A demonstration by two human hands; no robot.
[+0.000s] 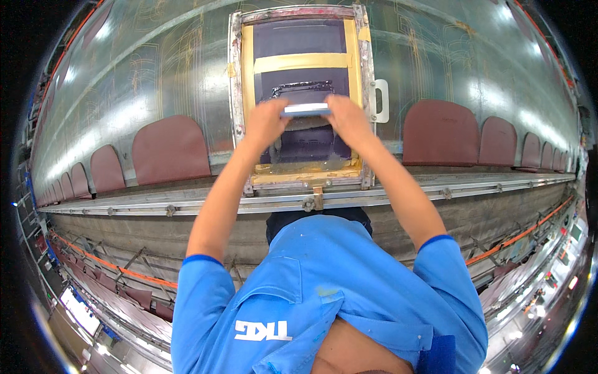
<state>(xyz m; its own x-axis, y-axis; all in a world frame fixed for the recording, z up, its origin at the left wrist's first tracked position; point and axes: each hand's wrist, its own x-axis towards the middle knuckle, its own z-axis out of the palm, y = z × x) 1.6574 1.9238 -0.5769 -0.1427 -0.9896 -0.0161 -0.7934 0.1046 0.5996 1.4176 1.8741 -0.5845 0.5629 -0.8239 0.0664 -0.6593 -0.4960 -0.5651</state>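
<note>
Both my hands are closed on a squeegee [305, 110] with a pale, silvery bar, one at each end. My left hand [266, 121] grips its left end and my right hand [349, 119] its right end. Beneath it lies a screen-printing frame [236, 93] with worn, stained edges and a dark mesh [299, 37]. Yellow tape [302, 61] crosses the mesh and lines its sides. A ridge of glossy black ink [302, 86] sits just beyond the squeegee. My forearms and the squeegee hide part of the mesh's near half.
A white handle [380, 101] juts from the frame's right side. Rows of maroon rounded panels [171, 149] lie along the long, shiny greenish table [168, 68] on both sides. A metal rail [398, 198] with clamps runs along its near edge, close to my body.
</note>
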